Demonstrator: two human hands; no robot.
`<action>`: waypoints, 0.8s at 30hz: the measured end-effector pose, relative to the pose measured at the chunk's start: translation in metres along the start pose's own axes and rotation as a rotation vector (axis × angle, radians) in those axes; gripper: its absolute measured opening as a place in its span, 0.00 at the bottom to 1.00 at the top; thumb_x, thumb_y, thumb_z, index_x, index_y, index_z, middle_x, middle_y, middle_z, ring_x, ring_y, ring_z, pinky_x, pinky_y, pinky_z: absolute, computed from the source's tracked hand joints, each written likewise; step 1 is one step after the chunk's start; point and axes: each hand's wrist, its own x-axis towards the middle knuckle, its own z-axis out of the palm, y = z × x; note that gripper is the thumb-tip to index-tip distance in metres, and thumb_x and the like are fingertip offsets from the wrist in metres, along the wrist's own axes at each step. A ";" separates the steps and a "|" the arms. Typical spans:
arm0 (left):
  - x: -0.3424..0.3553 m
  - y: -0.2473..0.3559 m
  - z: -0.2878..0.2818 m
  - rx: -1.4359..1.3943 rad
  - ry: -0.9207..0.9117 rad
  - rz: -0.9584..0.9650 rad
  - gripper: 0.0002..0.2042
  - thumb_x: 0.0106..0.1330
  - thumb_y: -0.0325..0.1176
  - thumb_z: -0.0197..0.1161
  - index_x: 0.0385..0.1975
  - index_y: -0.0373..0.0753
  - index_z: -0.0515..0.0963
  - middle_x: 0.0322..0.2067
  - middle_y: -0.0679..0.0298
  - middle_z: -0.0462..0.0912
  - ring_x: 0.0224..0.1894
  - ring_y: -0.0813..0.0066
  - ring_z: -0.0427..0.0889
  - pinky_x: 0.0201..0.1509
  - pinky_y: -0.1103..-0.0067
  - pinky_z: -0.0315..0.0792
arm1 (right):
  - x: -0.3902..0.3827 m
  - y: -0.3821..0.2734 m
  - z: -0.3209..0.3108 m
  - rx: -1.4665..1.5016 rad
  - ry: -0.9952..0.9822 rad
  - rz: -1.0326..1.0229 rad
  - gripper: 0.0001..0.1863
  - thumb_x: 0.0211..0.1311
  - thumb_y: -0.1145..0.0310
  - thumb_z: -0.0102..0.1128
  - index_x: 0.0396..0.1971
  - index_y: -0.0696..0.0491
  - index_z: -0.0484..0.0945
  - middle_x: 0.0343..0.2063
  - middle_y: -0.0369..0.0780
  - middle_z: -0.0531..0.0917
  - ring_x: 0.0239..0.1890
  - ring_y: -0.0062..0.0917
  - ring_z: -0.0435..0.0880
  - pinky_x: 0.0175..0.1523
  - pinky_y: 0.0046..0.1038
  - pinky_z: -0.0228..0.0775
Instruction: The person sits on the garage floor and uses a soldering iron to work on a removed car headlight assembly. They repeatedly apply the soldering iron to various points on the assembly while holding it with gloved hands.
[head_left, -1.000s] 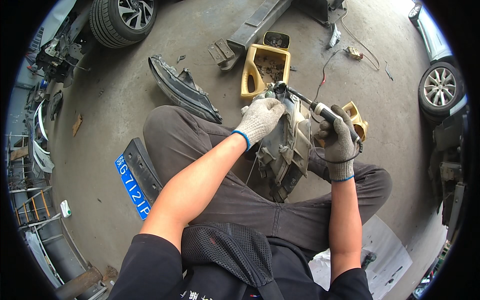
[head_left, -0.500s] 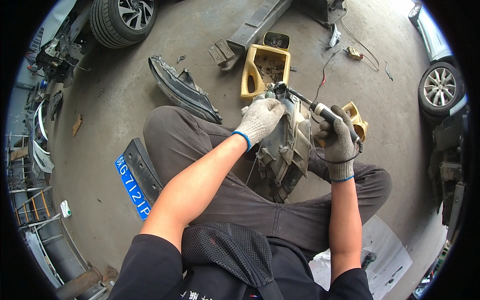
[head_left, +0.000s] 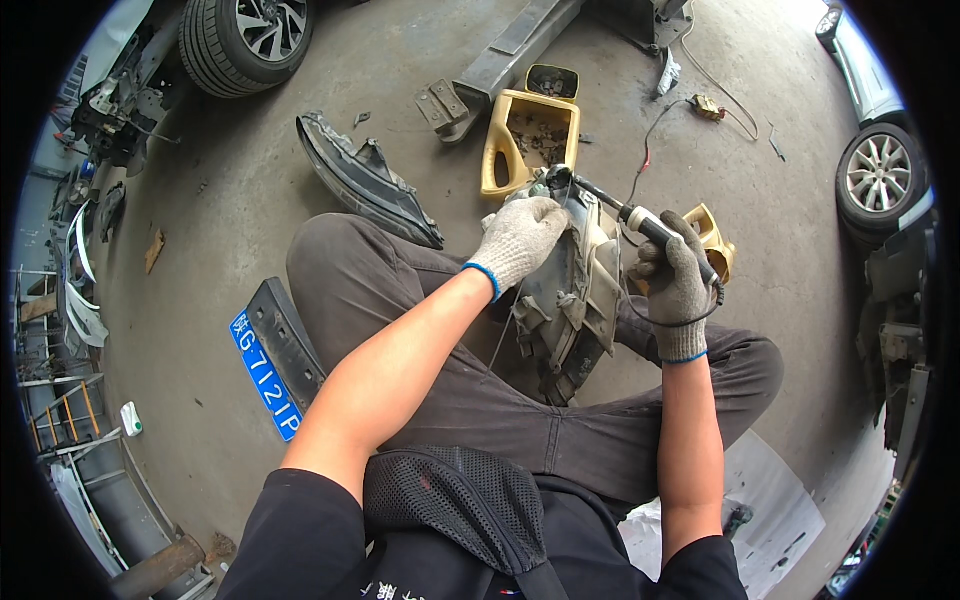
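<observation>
A car headlight assembly (head_left: 560,290), grey and dusty with its brackets showing, lies propped between my legs. My right hand (head_left: 677,285), in a knit glove, is closed around the handle of a corded soldering iron (head_left: 655,228). The iron's metal tip points to the far end of the headlight. My left hand (head_left: 522,238), also gloved, is closed in a pinch beside that same end. A thin rod (head_left: 503,338) trails from under this hand toward my lap; its upper end and the exact contact point are hidden by the glove.
Past the headlight stands a cut-open yellow jug (head_left: 492,170) with dark scraps inside, and a smaller yellow container (head_left: 553,82). A long dark lamp (head_left: 365,180) lies at left, near a blue licence plate (head_left: 265,375). The iron's cord (head_left: 650,150) crosses the floor toward a yellow connector (head_left: 708,108).
</observation>
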 end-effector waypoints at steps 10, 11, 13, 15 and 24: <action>0.000 0.003 -0.003 0.019 -0.068 -0.064 0.18 0.69 0.49 0.57 0.41 0.43 0.86 0.37 0.60 0.85 0.43 0.63 0.80 0.51 0.66 0.68 | 0.001 0.001 -0.001 -0.006 -0.002 -0.004 0.28 0.69 0.63 0.57 0.64 0.62 0.68 0.33 0.43 0.84 0.25 0.23 0.82 0.31 0.22 0.75; 0.000 0.002 -0.003 -0.006 -0.052 -0.035 0.16 0.69 0.46 0.59 0.40 0.39 0.86 0.30 0.62 0.82 0.34 0.71 0.78 0.42 0.71 0.70 | 0.001 0.001 -0.001 -0.003 -0.003 -0.004 0.28 0.69 0.63 0.57 0.64 0.62 0.68 0.33 0.43 0.84 0.25 0.23 0.82 0.31 0.22 0.75; 0.000 0.002 -0.002 -0.030 -0.037 -0.005 0.15 0.69 0.42 0.61 0.39 0.35 0.85 0.24 0.64 0.80 0.25 0.79 0.76 0.32 0.77 0.71 | 0.000 0.000 0.001 0.002 0.003 -0.005 0.28 0.69 0.63 0.57 0.64 0.62 0.68 0.32 0.43 0.84 0.25 0.23 0.82 0.31 0.22 0.75; 0.000 0.004 -0.003 -0.029 -0.041 -0.001 0.15 0.69 0.42 0.61 0.39 0.35 0.85 0.24 0.65 0.80 0.25 0.79 0.76 0.32 0.77 0.72 | 0.000 0.000 0.001 0.000 0.005 -0.005 0.28 0.69 0.63 0.58 0.64 0.62 0.68 0.33 0.43 0.84 0.25 0.23 0.82 0.31 0.22 0.75; 0.001 0.001 0.000 -0.005 -0.013 0.031 0.15 0.69 0.42 0.61 0.39 0.34 0.85 0.24 0.65 0.80 0.25 0.79 0.76 0.33 0.77 0.72 | 0.001 -0.001 -0.001 0.005 -0.014 0.005 0.28 0.69 0.63 0.58 0.65 0.62 0.67 0.33 0.43 0.83 0.25 0.23 0.81 0.31 0.24 0.75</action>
